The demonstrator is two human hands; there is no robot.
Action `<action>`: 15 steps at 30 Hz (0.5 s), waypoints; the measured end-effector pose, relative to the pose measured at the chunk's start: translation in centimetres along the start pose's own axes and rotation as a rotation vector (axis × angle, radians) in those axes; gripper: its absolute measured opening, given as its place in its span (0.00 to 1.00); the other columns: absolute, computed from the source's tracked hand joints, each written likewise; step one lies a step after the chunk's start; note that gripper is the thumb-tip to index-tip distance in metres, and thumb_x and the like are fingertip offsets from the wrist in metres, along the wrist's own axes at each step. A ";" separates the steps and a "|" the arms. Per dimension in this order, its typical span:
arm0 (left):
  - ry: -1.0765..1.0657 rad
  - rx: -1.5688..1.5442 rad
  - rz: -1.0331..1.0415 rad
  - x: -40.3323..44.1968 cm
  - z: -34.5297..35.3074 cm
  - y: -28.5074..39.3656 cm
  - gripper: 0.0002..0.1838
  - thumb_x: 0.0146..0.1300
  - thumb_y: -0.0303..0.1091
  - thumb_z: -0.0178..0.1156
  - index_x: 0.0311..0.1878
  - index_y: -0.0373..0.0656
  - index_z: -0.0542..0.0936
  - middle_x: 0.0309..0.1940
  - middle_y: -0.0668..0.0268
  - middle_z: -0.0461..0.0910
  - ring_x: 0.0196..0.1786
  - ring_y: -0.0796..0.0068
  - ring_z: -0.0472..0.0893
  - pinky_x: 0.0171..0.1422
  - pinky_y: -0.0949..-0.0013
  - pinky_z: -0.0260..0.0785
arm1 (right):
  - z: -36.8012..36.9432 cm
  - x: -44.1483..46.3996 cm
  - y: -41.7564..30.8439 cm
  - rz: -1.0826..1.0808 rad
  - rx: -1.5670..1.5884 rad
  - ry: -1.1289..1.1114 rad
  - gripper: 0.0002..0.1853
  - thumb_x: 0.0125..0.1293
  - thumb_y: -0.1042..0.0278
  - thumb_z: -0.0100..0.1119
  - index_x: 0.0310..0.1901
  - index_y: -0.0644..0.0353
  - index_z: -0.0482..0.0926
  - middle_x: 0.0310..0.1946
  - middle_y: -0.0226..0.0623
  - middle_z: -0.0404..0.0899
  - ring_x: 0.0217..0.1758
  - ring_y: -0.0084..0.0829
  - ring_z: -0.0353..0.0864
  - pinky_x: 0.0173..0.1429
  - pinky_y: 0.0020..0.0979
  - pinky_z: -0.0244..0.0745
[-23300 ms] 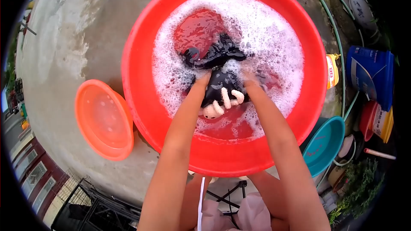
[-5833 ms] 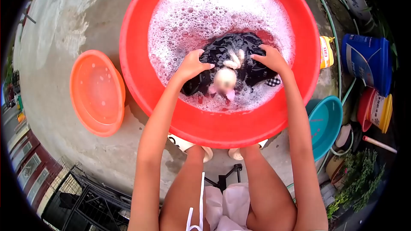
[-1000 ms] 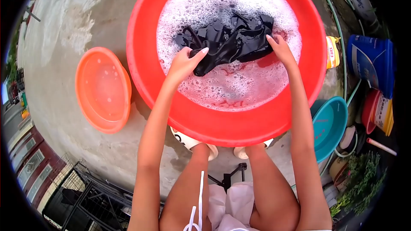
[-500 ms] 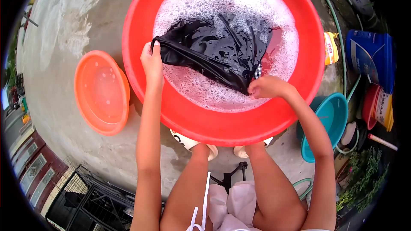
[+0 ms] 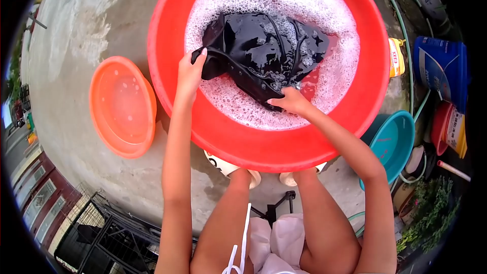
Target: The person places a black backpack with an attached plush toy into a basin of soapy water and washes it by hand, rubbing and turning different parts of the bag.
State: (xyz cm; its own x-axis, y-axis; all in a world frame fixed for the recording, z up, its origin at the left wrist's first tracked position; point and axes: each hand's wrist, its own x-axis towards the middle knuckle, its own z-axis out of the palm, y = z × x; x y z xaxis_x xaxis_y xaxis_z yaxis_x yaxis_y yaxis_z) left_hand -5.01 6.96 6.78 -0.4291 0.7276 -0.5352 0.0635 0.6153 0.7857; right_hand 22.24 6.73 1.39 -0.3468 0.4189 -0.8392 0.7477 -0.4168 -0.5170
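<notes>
A wet black garment [image 5: 253, 45] lies partly sunk in foamy water inside a large red basin [image 5: 243, 147]; its exact kind I cannot make out. My left hand [image 5: 190, 73] grips the garment's left edge, lifted a little above the suds [image 5: 228, 104]. On the near side, my right hand [image 5: 291, 100] pinches the garment's lower edge close to the water. Between the two hands the cloth hangs slack and folded. Its far part spreads on the water, shiny, with patches of bubbles.
At the left stands an orange basin [image 5: 96, 116] holding clear water. A teal basin [image 5: 406, 137], a blue bucket [image 5: 440, 66], a yellow-and-white packet [image 5: 396, 57] and a green hose [image 5: 406, 71] are on the right. A black metal rack [image 5: 106, 233] sits at lower left.
My right hand has moved left and slightly up, closer to my left hand, which has shifted a little right. The cloth between them has gone from stretched to slack.
</notes>
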 end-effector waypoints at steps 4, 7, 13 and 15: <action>-0.030 -0.150 0.042 0.9 -0.6 -1.6 0.10 0.60 0.34 0.58 0.31 0.37 0.74 0.23 0.75 0.71 0.26 0.87 0.67 0.30 0.78 0.59 | -5.0 0.6 1.3 -0.081 0.492 0.063 0.13 0.52 0.68 0.64 0.36 0.67 0.76 0.29 0.34 0.78 0.31 0.22 0.74 0.36 0.25 0.67; -0.094 -0.233 0.009 0.1 0.6 0.1 0.08 0.58 0.30 0.58 0.37 0.36 0.75 0.29 0.70 0.75 0.31 0.84 0.72 0.36 0.78 0.64 | -9.2 -0.5 -0.8 -0.157 0.577 0.235 0.11 0.52 0.69 0.64 0.35 0.62 0.75 0.29 0.31 0.77 0.29 0.19 0.73 0.32 0.22 0.64; -0.138 -0.637 0.036 3.2 3.2 4.2 0.10 0.59 0.25 0.55 0.44 0.33 0.72 0.40 0.59 0.77 0.43 0.70 0.78 0.49 0.68 0.70 | -15.4 -3.4 -6.5 -0.382 0.643 0.473 0.10 0.52 0.71 0.63 0.33 0.54 0.71 0.27 0.25 0.75 0.26 0.14 0.69 0.25 0.18 0.58; -0.161 -0.681 0.105 3.3 3.3 6.5 0.11 0.61 0.26 0.53 0.45 0.32 0.71 0.42 0.58 0.77 0.44 0.69 0.78 0.50 0.65 0.71 | -16.4 -4.4 -7.6 -0.456 0.671 0.505 0.11 0.52 0.72 0.63 0.33 0.51 0.70 0.26 0.23 0.74 0.25 0.13 0.68 0.23 0.16 0.56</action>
State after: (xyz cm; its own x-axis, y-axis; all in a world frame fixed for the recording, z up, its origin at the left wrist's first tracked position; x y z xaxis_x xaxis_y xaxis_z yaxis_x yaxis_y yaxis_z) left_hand -3.07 14.37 9.14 -0.3097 0.8409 -0.4437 -0.5028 0.2513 0.8271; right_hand 27.40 21.31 11.83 -0.1218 0.8883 -0.4427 0.0657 -0.4379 -0.8966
